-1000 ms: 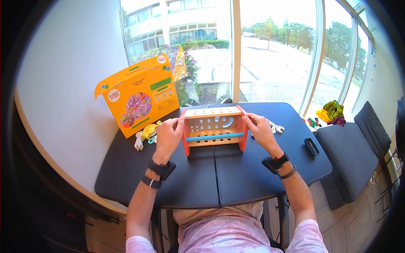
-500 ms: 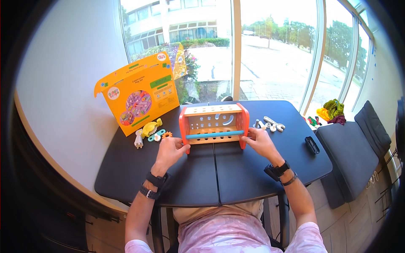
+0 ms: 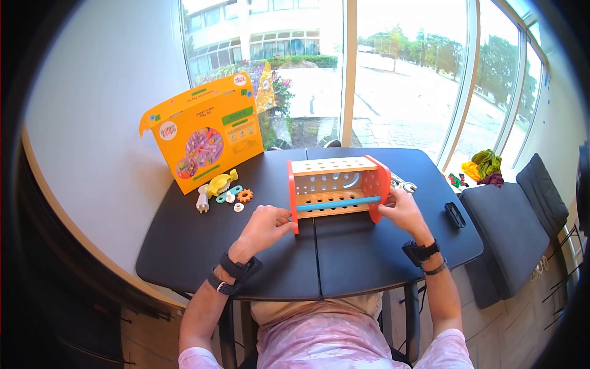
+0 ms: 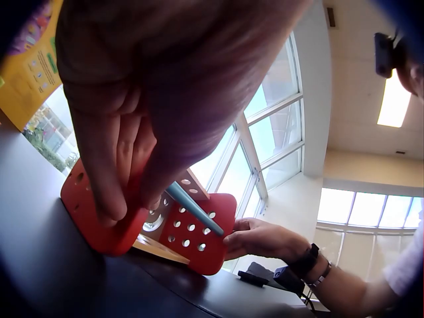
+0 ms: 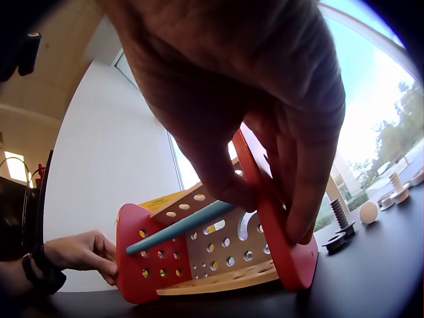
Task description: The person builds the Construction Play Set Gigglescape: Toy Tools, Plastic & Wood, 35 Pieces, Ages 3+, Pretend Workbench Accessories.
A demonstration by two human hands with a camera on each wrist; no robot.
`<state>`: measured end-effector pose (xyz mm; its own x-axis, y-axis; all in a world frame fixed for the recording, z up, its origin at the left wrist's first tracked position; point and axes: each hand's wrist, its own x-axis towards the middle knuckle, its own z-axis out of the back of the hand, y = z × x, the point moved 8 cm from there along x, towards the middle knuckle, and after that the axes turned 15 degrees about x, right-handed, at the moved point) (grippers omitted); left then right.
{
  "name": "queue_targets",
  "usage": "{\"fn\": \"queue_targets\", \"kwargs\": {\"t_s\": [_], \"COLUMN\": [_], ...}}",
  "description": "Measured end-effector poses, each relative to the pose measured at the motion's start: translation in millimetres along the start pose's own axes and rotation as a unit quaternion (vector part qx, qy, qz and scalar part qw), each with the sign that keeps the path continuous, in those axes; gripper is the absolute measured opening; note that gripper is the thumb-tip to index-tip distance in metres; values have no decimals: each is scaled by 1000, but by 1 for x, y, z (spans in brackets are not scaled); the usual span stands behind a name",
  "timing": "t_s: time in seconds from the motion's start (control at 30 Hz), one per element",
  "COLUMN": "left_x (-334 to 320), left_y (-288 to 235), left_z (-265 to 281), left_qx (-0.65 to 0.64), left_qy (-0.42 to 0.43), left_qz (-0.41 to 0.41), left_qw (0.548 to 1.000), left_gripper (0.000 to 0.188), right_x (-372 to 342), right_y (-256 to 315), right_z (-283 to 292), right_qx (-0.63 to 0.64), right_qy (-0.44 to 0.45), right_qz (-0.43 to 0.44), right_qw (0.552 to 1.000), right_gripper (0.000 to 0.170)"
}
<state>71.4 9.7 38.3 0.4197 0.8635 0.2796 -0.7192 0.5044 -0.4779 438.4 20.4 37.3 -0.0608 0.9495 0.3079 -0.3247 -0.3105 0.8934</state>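
Note:
A wooden toy box with red side panels stands on the dark table, its perforated top (image 3: pixel 332 164) pale and a blue rod (image 3: pixel 338 203) crossing its front. My left hand (image 3: pixel 263 229) pinches the front edge of the left red panel (image 3: pixel 292 197); the left wrist view shows that hand (image 4: pixel 159 79) with thumb and fingers on either side of it. The right red panel (image 3: pixel 381 181) is gripped by my right hand (image 3: pixel 405 214). In the right wrist view, the fingers of that hand (image 5: pixel 245 79) lie on the panel's outer face (image 5: pixel 291 258), thumb inside.
An orange carton (image 3: pixel 230 141) stands at the back left. Before it lie a yellow toy piece (image 3: pixel 220 183), an orange gear (image 3: pixel 245 195) and white pieces. A toy wrench (image 3: pixel 407 185) is behind my right hand; a black case (image 3: pixel 455 214) lies farther right.
Both hands moved from the upper side panels to their lower front edges. The box then shifted right and turned slightly, revealing a white piece on the left and partly covering the wrench area.

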Motion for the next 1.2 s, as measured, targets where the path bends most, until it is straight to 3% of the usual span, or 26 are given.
{"fn": "queue_targets", "kwargs": {"t_s": [0.37,0.47,0.57,0.67,0.77,0.97,1.2], "left_x": [9,6,2,-2,-9,-21,-32], "left_y": [-7,-7,2,12,18,44,69], "left_z": [-4,-3,6,24,43,61,77], "left_qx": [52,78,72,68,70,61,47], "left_qy": [6,0,-15,-27,-39,-58,-75], "left_qz": [-9,-9,13,36,53,79,101], "left_qw": [999,997,997,997,995,993,991], "left_gripper": [26,28,30,31,31,29,25], "right_x": [-3,-10,3,12,18,41,64], "right_y": [-4,6,-8,-10,-15,-43,-85], "right_z": [9,18,71,115,138,148,138], "right_qx": [9,15,15,-42,-88,-204,-292], "right_qy": [5,61,-13,-87,-104,-91,-55], "right_qz": [10,-11,-25,-3,-6,2,-73], "right_qw": [1000,998,999,995,991,975,952], "right_gripper": [41,43,44,41,37,34,40]}}
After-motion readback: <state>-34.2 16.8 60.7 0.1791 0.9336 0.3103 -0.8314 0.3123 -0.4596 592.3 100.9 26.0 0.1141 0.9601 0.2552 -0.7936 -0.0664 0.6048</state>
